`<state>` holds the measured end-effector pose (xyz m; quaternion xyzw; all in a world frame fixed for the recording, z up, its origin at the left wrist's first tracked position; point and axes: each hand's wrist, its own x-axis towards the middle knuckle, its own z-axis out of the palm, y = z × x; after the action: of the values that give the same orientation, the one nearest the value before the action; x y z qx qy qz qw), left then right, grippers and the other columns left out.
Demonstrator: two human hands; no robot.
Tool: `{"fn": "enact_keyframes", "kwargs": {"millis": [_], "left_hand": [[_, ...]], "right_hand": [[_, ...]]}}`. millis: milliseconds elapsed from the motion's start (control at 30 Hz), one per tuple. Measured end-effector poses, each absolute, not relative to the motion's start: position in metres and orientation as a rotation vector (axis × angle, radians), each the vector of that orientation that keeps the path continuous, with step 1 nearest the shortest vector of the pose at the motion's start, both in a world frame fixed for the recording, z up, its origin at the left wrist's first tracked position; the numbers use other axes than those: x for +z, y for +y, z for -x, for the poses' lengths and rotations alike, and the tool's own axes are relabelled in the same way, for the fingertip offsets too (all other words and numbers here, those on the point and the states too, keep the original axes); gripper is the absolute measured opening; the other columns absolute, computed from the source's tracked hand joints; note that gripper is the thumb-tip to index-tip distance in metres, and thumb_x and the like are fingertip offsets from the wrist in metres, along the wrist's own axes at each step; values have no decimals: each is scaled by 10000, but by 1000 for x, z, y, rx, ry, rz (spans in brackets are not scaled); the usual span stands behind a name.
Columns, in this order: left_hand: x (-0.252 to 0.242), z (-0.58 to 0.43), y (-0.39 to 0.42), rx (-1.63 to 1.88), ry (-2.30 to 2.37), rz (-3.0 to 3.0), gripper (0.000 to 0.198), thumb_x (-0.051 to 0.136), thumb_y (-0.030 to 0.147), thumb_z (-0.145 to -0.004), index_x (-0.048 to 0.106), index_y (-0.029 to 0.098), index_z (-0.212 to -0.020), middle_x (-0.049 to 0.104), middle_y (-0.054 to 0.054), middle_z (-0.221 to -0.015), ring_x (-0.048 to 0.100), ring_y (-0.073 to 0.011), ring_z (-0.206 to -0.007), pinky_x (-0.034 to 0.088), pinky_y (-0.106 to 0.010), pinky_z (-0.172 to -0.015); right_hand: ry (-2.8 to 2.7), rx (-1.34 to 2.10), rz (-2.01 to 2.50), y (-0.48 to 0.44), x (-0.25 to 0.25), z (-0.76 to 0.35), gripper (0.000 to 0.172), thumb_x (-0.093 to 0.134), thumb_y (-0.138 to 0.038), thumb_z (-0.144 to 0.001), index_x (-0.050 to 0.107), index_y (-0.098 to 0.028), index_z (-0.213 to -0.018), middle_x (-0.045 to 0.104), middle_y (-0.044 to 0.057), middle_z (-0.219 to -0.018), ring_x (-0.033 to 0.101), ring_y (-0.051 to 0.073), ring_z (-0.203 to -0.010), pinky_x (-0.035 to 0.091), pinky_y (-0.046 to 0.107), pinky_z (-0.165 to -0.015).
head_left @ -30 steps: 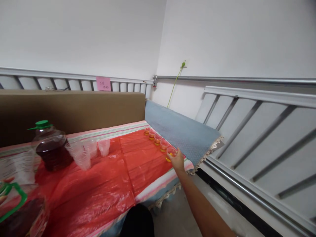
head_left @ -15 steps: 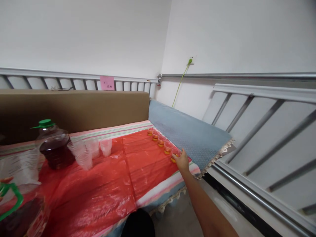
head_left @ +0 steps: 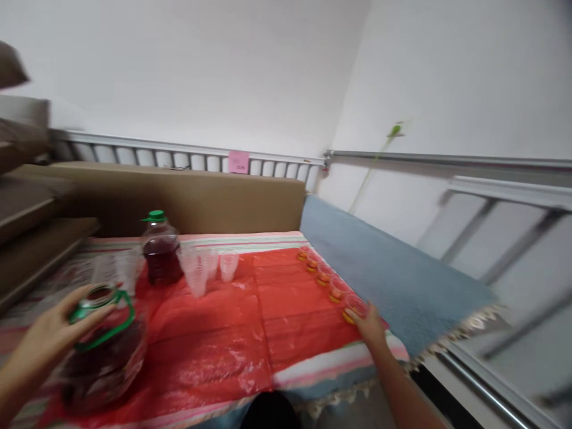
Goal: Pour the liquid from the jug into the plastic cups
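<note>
My right hand (head_left: 370, 326) rests at the nearest small plastic cup (head_left: 354, 307) of a row of filled cups (head_left: 323, 274) along the right edge of the red plastic sheet (head_left: 250, 333); its fingers are curled round the cup. My left hand (head_left: 49, 339) lies against the neck of a large open jug (head_left: 105, 351) of dark red liquid with a green handle ring, fingers spread on it. The picture is blurred by motion.
A second jug with a green cap (head_left: 159, 250) stands further back, next to stacked empty clear cups (head_left: 201, 268). A brown board (head_left: 201, 199) backs the table. A blue cloth (head_left: 388, 274) lies at the right, beside metal rails (head_left: 491, 238). Brown steps (head_left: 27, 220) are at the left.
The view has swung left, bringing the near jug and my left hand into view. My right hand stays at the nearest filled cup.
</note>
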<state>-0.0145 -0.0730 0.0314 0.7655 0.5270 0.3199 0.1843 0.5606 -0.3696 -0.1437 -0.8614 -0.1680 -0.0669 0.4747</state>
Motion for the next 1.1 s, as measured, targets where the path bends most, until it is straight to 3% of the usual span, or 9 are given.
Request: {"fn": "enact_keyframes", "kwargs": {"millis": [100,300,400,633,800,967,1033,1100], "left_hand": [[28,21,-76,1008,1362,-2018,447,625,540,-735,619,238,-1065,742,19,-985,647,-257,-1001,493,-369,-885],[28,20,-79,1118,1191,-2002,510,662,548,-670,664,188,-1031,741,-64,-993,667,-281,-952,504,-388,-892],[26,22,-79,1093,1130,-2004,488,648,513,-708,646,191,-1075,726,-74,-1061,646,-288,-1006,485,-410,-931],[22,26,-82,1148,1017,-1967,425,652,416,-721,621,170,-1067,707,-88,-1066,631,-270,-1019,462,-414,-958],[23,27,-83,1169,960,-1940,365,657,367,-721,627,192,-1040,711,-70,-1035,641,-255,-983,481,-406,-928],[19,28,-80,1210,961,-1933,360,672,320,-716,623,195,-1050,701,-69,-1069,638,-245,-1001,474,-375,-925],[16,29,-78,1213,948,-1945,361,678,305,-712,621,202,-1053,696,-65,-1073,632,-244,-1007,470,-372,-921],[14,30,-76,1207,939,-1957,365,687,296,-710,620,208,-1058,691,-62,-1077,626,-245,-1012,466,-377,-917]], "right_hand": [[-385,-167,2214,-381,-138,-560,1074,575,-693,-456,481,2,-1270,533,356,-1284,509,496,-1207,400,576,-997],[-557,-383,2243,-386,-113,-545,661,407,-653,-658,626,-195,-1081,677,239,-1051,627,451,-1037,483,575,-900],[-680,-292,2138,-363,-93,-514,511,445,-620,-656,653,-246,-934,718,178,-968,673,404,-930,509,543,-874],[-1108,92,1862,-266,-88,-389,387,550,-549,-640,702,-233,-805,758,121,-895,708,322,-865,558,450,-836],[-1273,318,1794,-181,-107,-298,365,561,-418,-668,703,-228,-945,752,96,-971,722,270,-801,580,406,-772],[-1375,249,1913,-87,-108,-253,570,568,-261,-708,566,-174,-1271,643,128,-1251,702,244,-908,548,367,-821],[-1435,206,1941,-56,-108,-247,571,570,-197,-694,573,-158,-1263,611,139,-1291,664,255,-1016,515,359,-869],[-1508,176,1974,-32,-106,-246,445,572,-155,-685,656,-148,-1122,671,131,-1165,655,256,-1009,496,339,-862]]}}
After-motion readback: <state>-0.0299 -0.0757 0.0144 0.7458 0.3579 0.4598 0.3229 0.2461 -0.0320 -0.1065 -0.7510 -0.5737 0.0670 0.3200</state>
